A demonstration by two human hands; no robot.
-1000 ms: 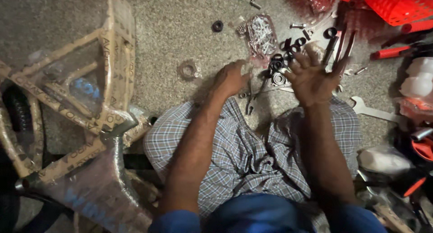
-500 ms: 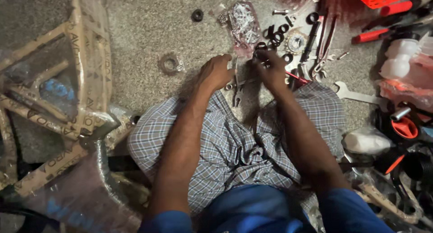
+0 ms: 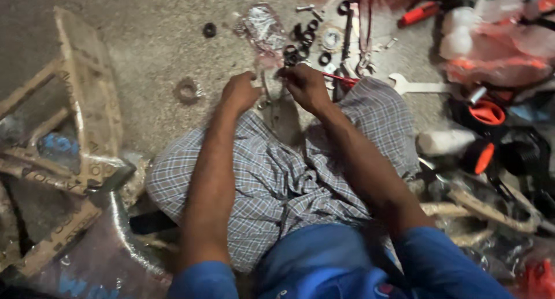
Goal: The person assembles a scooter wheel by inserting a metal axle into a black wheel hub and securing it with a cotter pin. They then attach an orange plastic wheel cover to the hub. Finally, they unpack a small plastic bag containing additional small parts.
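Kneeling on the grey concrete floor (image 3: 144,50), the person in checked grey-blue trousers (image 3: 277,177) now works with both hands drawn together just above the knees; a second ago the right hand was raised with its fingers spread over the loose parts, and half a second ago it had come down beside the left. The left hand (image 3: 240,93) is curled shut, its fingertips pinching a small metal part that is too blurred to identify. The right hand (image 3: 306,85) is likewise closed in a pinch, and a thin red rod (image 3: 341,79) projects from it toward the right. What lies between the two hands cannot be resolved. Taking the hands as the landmark: directly beyond them lies a scatter of small black rings and washers (image 3: 303,41), with a crumpled clear plastic bag (image 3: 260,24) to the left of that scatter. A flat silver open-ended spanner (image 3: 416,86) lies to the right of the hands. Far left of the hands stands a cardboard-wrapped bicycle frame (image 3: 87,120). The change indicates that selection among the loose parts has ended and two-handed fitting of a picked piece is in hand.
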